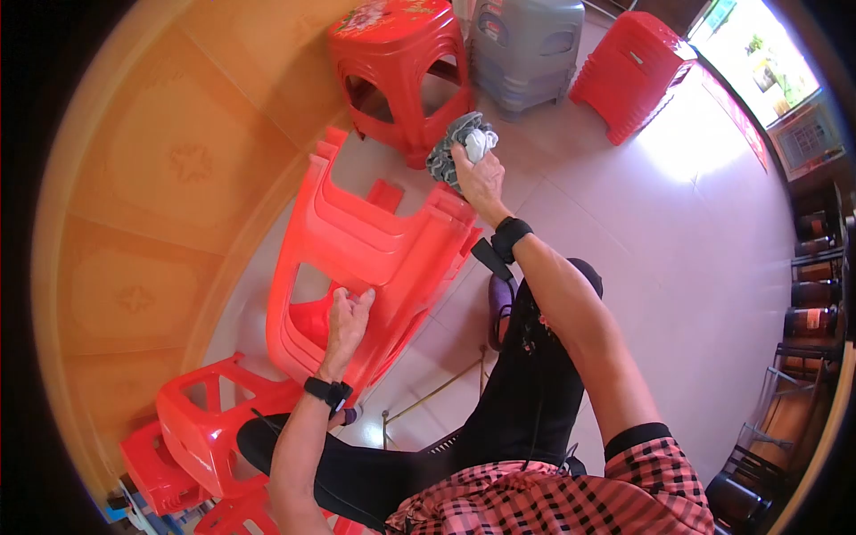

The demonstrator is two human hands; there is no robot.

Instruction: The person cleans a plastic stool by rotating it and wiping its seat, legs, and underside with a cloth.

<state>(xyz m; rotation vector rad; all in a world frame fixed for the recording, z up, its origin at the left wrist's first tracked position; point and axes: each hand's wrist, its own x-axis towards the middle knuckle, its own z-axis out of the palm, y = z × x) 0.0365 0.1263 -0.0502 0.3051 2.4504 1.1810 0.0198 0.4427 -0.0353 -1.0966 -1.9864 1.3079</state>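
Note:
A red plastic stool (357, 236) lies tipped on its side in front of my knees. My left hand (348, 325) grips it at the edge of an opening in its side, fingers curled. In my right hand (481, 178) is a crumpled grey and white cloth (446, 160), held by the ends of the stool's legs. Whether the cloth touches the stool I cannot tell.
Another red stool (401, 71) with a flowered top, stacked grey stools (524, 58) and stacked red stools (633, 76) stand ahead. More red stools (223, 423) are at lower left. An orange panelled surface (178, 169) curves along the left. Dark jars (811, 290) line the right side.

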